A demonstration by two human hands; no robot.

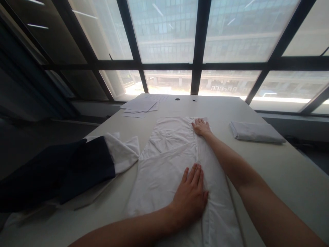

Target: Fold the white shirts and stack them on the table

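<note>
A white cloth garment (164, 171) lies spread lengthwise on the white table, its right side folded inward in a long strip. Its exact kind I cannot tell. My left hand (191, 193) rests flat on the near part, fingers stretched along the edge of the folded strip. Farther off, my right hand (200, 127) lies palm down near the far right corner of the cloth, fingers spread. Neither hand grips the fabric. Wrinkles run across the upper left of the cloth, and its near end goes out of view at the bottom.
Left of the cloth lies a heap of dark navy fabric (87, 168) with white fabric (123, 151) under it. A folded pale cloth (257, 132) sits at the right. Paper sheets (140, 104) lie at the far left of the table (218, 106), before large windows.
</note>
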